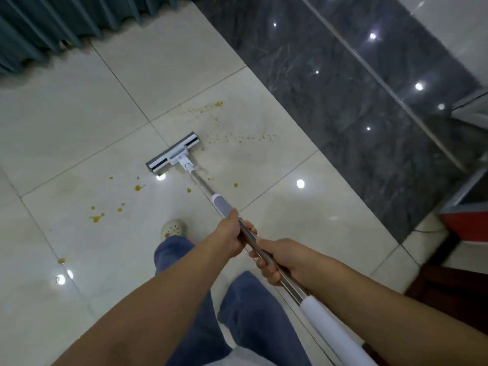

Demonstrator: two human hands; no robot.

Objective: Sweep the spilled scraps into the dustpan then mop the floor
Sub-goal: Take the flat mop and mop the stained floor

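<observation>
A flat mop with a grey and white head (173,153) rests on the pale tiled floor (79,122), its metal pole (203,187) running back toward me. My left hand (231,235) grips the pole just below the grey sleeve. My right hand (280,256) holds the pole lower down, above the white grip. Small yellow-orange scraps (211,109) lie scattered beyond and to the right of the mop head. Larger yellow spots (97,218) dot the floor to the left, nearer my feet. No dustpan is in view.
A dark marble band (343,101) runs diagonally along the right. Teal curtains (52,25) hang at the top left. A red-edged cabinet (467,223) stands at the right edge. My foot in a pale perforated clog (173,228) is planted behind the mop.
</observation>
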